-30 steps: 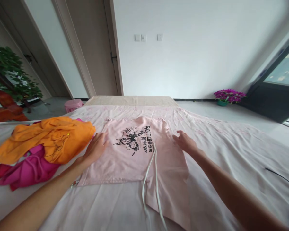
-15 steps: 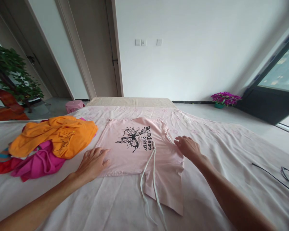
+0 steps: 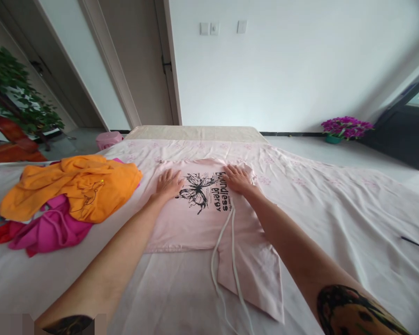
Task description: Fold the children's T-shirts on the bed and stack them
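1. Pink shirt (image 3: 188, 230): laid out on the patterned sheet (image 3: 338, 218), orange garment (image 3: 108, 184) at its 9 o'clock.
2. Left hand (image 3: 168, 184) (10 o'clock) and right hand (image 3: 238, 178) (1 o'clock): shifted inward, fingers loosely spread, palms down, apparently flattening fabric.

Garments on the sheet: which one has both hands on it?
The pink shirt with the butterfly print, lying flat under both hands; the orange and magenta garments lie bunched in a pile, untouched.

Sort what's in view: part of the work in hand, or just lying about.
In the work:
- left hand
- right hand
- pink shirt
- bedspread beneath

Just about:
- orange garment
- magenta garment
- pink stool
- flowers
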